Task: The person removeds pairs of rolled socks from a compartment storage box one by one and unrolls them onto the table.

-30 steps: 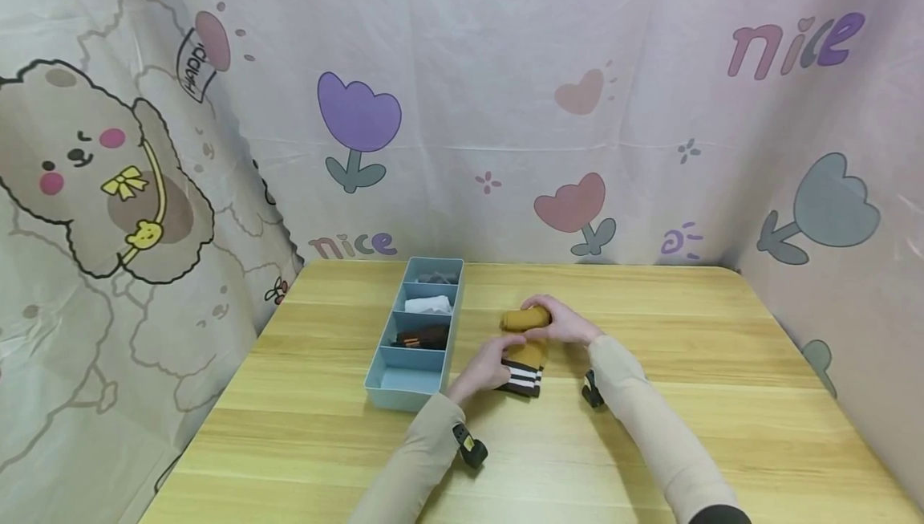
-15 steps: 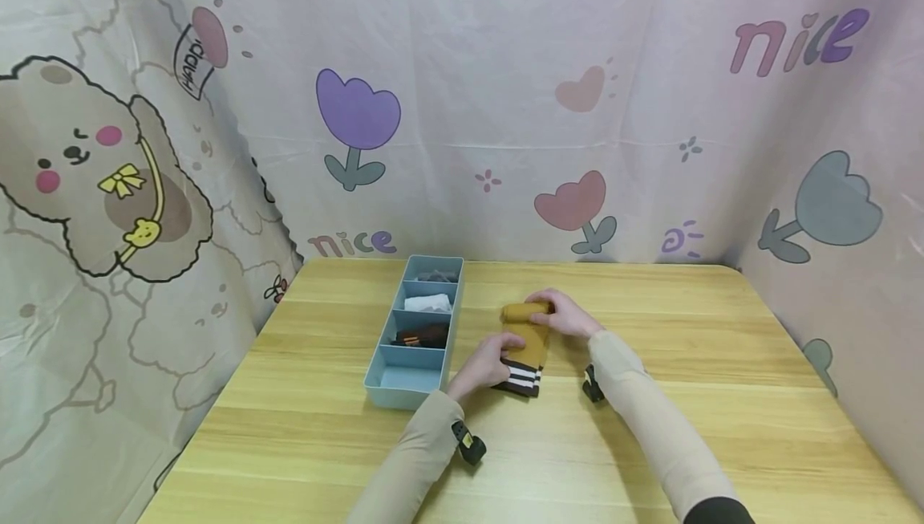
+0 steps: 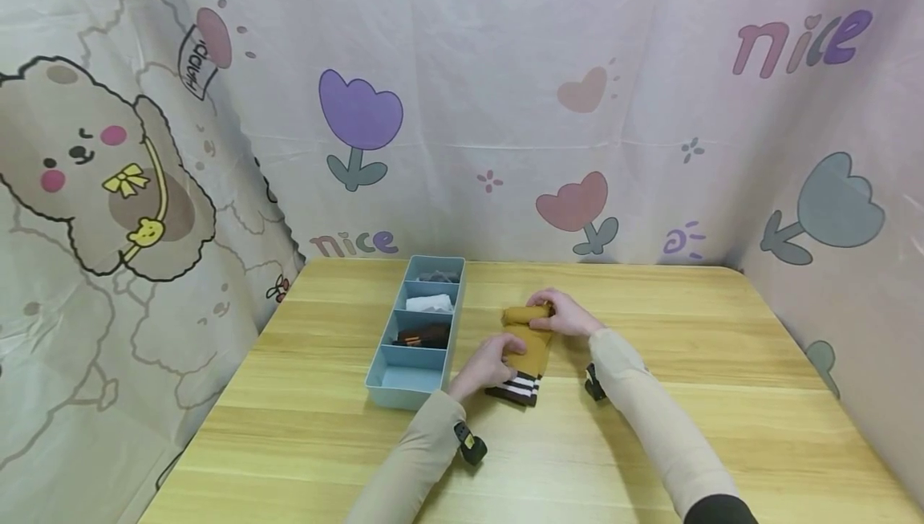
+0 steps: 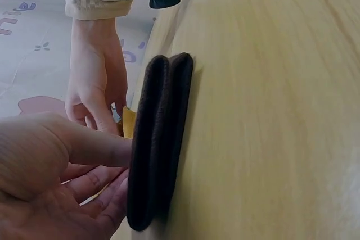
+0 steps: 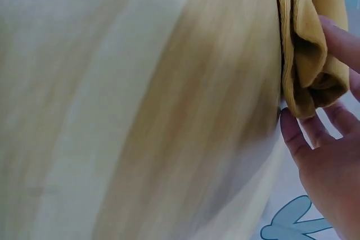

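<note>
A pair of mustard socks lies stacked on the table, dark cuffs with white stripes towards me and the far end rolled up. My right hand grips that roll, thumb on one side and fingers on the other. Beside the striped end, my left hand rests its thumb and fingertips on the socks' upper face. In the left wrist view the two dark cuffs stand one against the other, right at the left thumb; part of the left fingers is hidden behind them.
Left of the socks stands a blue divided box. From the back, its compartments hold a grey bundle, a white bundle and a dark brown bundle; the front one shows its bare floor. A printed curtain hangs behind the wooden table.
The right hand has shifted its grip on the roll. The striped cuffs have slid slightly towards me and left, while the left hand stays almost in place. The box has not moved.
</note>
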Tool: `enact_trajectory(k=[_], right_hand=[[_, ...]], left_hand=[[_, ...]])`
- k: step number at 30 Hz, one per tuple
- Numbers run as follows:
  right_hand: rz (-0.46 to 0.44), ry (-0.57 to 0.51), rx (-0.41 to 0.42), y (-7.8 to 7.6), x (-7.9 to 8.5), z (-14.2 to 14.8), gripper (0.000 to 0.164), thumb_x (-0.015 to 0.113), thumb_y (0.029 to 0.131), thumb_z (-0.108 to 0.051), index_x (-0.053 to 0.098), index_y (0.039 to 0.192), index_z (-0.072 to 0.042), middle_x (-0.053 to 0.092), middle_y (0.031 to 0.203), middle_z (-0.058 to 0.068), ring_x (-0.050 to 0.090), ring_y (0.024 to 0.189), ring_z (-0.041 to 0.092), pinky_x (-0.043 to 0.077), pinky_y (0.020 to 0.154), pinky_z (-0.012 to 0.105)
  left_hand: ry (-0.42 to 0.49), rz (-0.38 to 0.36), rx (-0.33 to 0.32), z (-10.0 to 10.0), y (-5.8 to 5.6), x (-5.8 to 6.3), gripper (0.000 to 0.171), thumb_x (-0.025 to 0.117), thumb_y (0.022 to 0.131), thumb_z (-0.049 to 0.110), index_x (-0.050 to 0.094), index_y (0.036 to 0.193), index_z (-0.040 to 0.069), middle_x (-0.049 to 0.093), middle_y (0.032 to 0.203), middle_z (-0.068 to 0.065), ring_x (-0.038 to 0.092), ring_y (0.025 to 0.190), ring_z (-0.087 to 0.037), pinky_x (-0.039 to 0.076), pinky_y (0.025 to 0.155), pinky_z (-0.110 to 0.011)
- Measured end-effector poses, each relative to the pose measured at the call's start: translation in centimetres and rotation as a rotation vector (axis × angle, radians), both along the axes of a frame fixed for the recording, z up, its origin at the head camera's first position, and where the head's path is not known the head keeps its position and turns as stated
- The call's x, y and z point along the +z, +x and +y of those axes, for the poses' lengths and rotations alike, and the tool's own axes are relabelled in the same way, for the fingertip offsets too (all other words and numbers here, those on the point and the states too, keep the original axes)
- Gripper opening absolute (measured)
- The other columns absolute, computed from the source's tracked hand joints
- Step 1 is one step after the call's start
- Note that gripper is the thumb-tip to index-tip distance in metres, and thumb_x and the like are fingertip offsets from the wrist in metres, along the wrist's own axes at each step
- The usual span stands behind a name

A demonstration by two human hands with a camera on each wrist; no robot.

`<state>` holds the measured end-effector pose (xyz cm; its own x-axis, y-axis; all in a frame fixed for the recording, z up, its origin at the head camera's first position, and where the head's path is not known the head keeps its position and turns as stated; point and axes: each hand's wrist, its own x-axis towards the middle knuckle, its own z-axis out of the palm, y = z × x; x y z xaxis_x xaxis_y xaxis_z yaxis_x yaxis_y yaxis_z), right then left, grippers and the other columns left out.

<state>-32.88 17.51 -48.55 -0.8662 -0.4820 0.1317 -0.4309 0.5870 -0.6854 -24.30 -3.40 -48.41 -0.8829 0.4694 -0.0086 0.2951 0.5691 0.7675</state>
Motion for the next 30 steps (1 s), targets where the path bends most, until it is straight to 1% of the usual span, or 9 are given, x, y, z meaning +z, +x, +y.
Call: enact_trajectory(k=[5, 8, 10, 13, 16, 20, 22, 26, 30], right_hand=[[0.009, -0.022, -0.019, -0.4, -0.2, 0.0, 0.034, 0.067, 0.094, -0.010, 0.063, 0.124, 0.005, 0.066, 0.122, 0.024, 0.062, 0.109, 0.033, 0.050, 0.099, 0.046], [-0.011, -0.027, -0.007, -0.7, -0.3, 0.0, 0.038, 0.069, 0.091, -0.005, 0.059, 0.127, 0.005, 0.066, 0.120, 0.025, 0.063, 0.103, 0.031, 0.052, 0.091, 0.040], [-0.024, -0.026, 0.004, -0.8, -0.3, -0.1, 0.039, 0.072, 0.088, -0.002, 0.060, 0.125, 0.003, 0.066, 0.117, 0.024, 0.063, 0.100, 0.029, 0.052, 0.088, 0.038], [-0.011, 0.000, 0.006, -1.1, -0.3, -0.2, 0.036, 0.072, 0.086, 0.000, 0.062, 0.120, 0.000, 0.067, 0.116, 0.022, 0.063, 0.101, 0.029, 0.052, 0.090, 0.041], [0.014, 0.043, -0.007, -1.2, -0.3, -0.3, 0.030, 0.070, 0.089, -0.002, 0.064, 0.118, 0.000, 0.068, 0.116, 0.021, 0.063, 0.101, 0.030, 0.052, 0.092, 0.045], [-0.006, 0.070, -0.038, -1.3, -0.2, -0.3, 0.031, 0.066, 0.094, -0.007, 0.063, 0.123, 0.002, 0.068, 0.118, 0.022, 0.063, 0.102, 0.030, 0.052, 0.094, 0.048], [-0.010, 0.065, -0.047, -1.3, -0.1, -0.3, 0.034, 0.064, 0.096, -0.009, 0.061, 0.127, 0.004, 0.067, 0.121, 0.023, 0.063, 0.107, 0.033, 0.051, 0.098, 0.051], [0.013, 0.061, -0.033, -1.4, -0.1, -0.4, 0.043, 0.071, 0.091, -0.008, 0.057, 0.129, 0.005, 0.064, 0.124, 0.026, 0.061, 0.111, 0.038, 0.049, 0.101, 0.055], [0.022, 0.069, -0.031, -1.6, -0.2, -0.6, 0.037, 0.074, 0.086, -0.002, 0.061, 0.120, 0.002, 0.065, 0.118, 0.023, 0.061, 0.105, 0.033, 0.051, 0.095, 0.050]], left_hand=[[-0.044, 0.034, -0.010, 0.1, 0.1, 0.1, 0.048, 0.066, 0.078, -0.013, 0.062, 0.125, -0.004, 0.067, 0.125, -0.018, 0.062, 0.117, -0.033, 0.052, 0.102, -0.042], [-0.063, 0.023, -0.011, 0.0, 0.1, 0.1, 0.055, 0.068, 0.078, -0.012, 0.058, 0.132, -0.004, 0.064, 0.129, -0.020, 0.061, 0.117, -0.033, 0.054, 0.099, -0.043], [-0.071, 0.002, -0.010, 0.0, 0.1, 0.1, 0.058, 0.068, 0.078, -0.012, 0.056, 0.134, -0.004, 0.063, 0.130, -0.020, 0.062, 0.116, -0.033, 0.055, 0.096, -0.043], [-0.071, -0.026, -0.014, -0.1, 0.1, 0.2, 0.061, 0.069, 0.077, -0.013, 0.055, 0.136, -0.005, 0.062, 0.130, -0.021, 0.062, 0.114, -0.033, 0.056, 0.094, -0.042], [-0.069, -0.027, -0.021, -0.2, 0.0, 0.2, 0.061, 0.069, 0.076, -0.014, 0.055, 0.135, -0.005, 0.063, 0.129, -0.020, 0.062, 0.114, -0.033, 0.056, 0.093, -0.040], [-0.074, -0.018, -0.031, -0.2, 0.0, 0.3, 0.061, 0.069, 0.076, -0.014, 0.055, 0.135, -0.005, 0.063, 0.130, -0.020, 0.061, 0.115, -0.033, 0.056, 0.094, -0.039], [-0.077, -0.013, -0.037, -0.3, 0.0, 0.4, 0.061, 0.068, 0.076, -0.014, 0.055, 0.135, -0.006, 0.062, 0.130, -0.020, 0.061, 0.116, -0.033, 0.056, 0.094, -0.039], [-0.072, -0.012, -0.047, -0.3, 0.0, 0.4, 0.062, 0.067, 0.075, -0.015, 0.055, 0.135, -0.007, 0.062, 0.131, -0.021, 0.061, 0.117, -0.034, 0.056, 0.094, -0.040], [-0.066, -0.023, -0.050, -0.3, 0.1, 0.4, 0.062, 0.067, 0.073, -0.015, 0.056, 0.134, -0.008, 0.062, 0.130, -0.021, 0.061, 0.116, -0.034, 0.056, 0.094, -0.040]])
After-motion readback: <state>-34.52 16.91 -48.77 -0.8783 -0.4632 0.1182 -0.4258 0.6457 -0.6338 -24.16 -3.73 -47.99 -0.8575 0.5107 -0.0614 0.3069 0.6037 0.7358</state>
